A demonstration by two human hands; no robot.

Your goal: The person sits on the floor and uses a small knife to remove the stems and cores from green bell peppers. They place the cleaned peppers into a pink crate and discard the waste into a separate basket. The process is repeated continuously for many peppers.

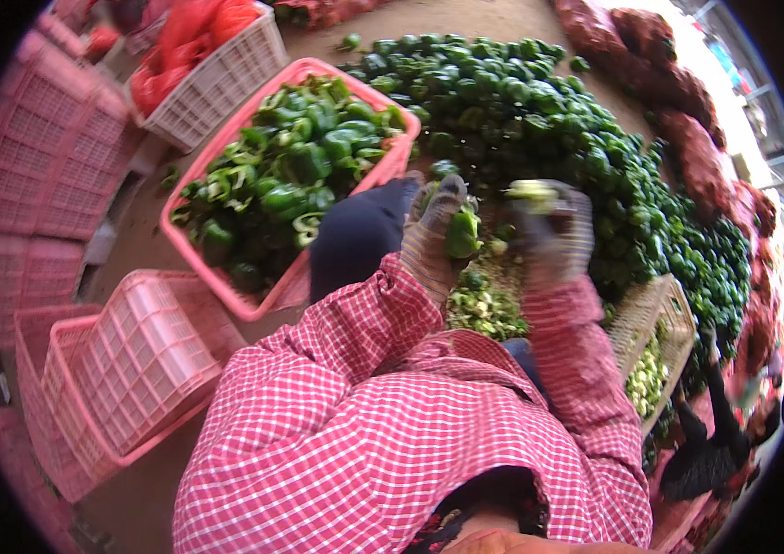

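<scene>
My left hand (pixel 433 232), in a striped grey-coated work glove, grips a green bell pepper (pixel 463 234). To its right my right hand (pixel 565 225), gloved alike and blurred by motion, holds a pale pepper core (pixel 532 191) at its fingers. Whether a blade is also in that hand cannot be made out. Below and between the hands lies a litter of cut cores and seeds (pixel 482 308) on the ground. Left of my knee stands a pink plastic crate (pixel 187 246) filled with opened peppers (pixel 309 163).
A large heap of whole green peppers (pixel 502 104) curves around ahead and right. A beige crate (pixel 630 318) with cores stands by my right arm. Red mesh sacks (pixel 693 152) line the heap's far side. Pink crates (pixel 136 367) and a white crate (pixel 219 76) stand left; a person (pixel 710 443) is at right.
</scene>
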